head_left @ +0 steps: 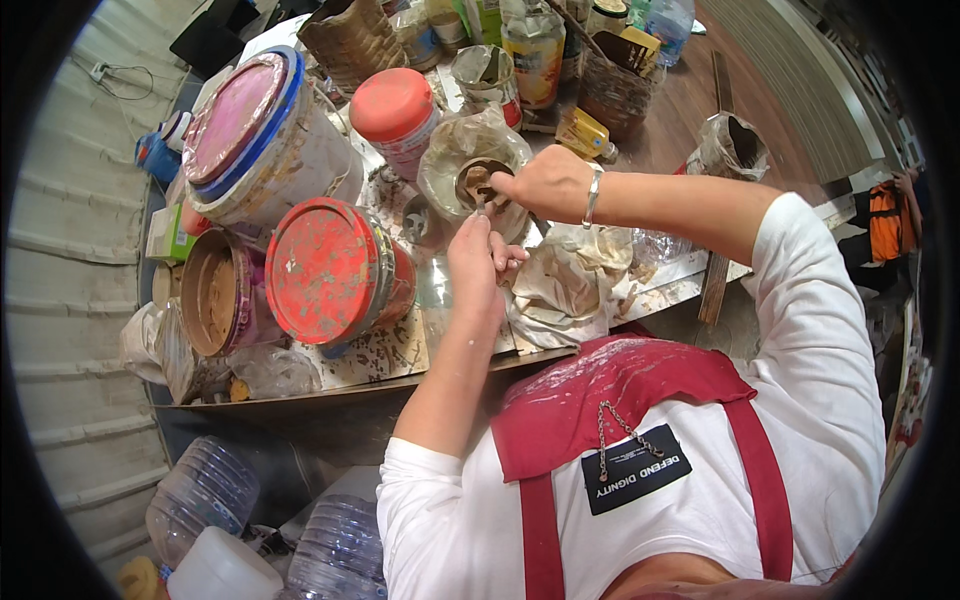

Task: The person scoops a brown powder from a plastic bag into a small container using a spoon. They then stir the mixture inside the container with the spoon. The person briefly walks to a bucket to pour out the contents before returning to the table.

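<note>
My left hand (pixel 478 262) is raised over the table, index finger and thumb pinched round a small thing I cannot make out. Its other fingers are loosely curled. My right hand (pixel 550 186) is bent into a closed grip just above, and its fingers meet the left fingertips. What it grips is hidden. Directly beyond both hands stands a container lined with a crumpled clear plastic bag (pixel 448 160); a round brown opening (pixel 478 178) shows in it. A stained, crumpled cloth (pixel 570 285) lies below my right wrist.
Left are a red-lidded tub (pixel 318 270), a large blue-rimmed bucket (pixel 300 165), a brown-coated bowl (pixel 212 290) and a smaller red-lidded jar (pixel 392 106). Beyond lie a yellow bottle (pixel 583 134) and a brown-caked pot (pixel 615 95). Plastic water jugs (pixel 205 495) stand below the table edge.
</note>
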A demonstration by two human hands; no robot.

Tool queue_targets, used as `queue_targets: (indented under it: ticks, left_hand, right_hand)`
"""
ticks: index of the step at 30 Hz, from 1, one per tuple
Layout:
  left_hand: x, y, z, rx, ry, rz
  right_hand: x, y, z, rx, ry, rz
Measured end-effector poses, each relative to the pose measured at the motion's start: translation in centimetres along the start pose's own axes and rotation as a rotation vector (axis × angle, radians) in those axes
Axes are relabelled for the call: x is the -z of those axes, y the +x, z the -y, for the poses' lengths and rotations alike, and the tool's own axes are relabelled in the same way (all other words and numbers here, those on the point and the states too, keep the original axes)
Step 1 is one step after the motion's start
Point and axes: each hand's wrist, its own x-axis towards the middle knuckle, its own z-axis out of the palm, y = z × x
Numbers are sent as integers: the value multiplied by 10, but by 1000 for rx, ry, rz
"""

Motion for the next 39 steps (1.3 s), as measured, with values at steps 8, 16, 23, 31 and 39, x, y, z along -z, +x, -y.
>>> queue_targets:
  ticks: [8,16,23,31,39]
  left_hand:
    - [13,7,1,299,-406,138]
    - [7,3,7,97,-84,65]
    - [5,3,6,-96,129,51]
    - [2,2,11,-228,422,-26]
    - [11,0,7,-140,236,36]
  right_hand:
    - [-13,-17,0,-258,353,-60]
    - [4,-20,-5,-282,256,-122]
    - [18,-21,10,-123,62,84]
    - [12,-21,9,-81,81,38]
    - [-15,-18,-11,170,-179,-92]
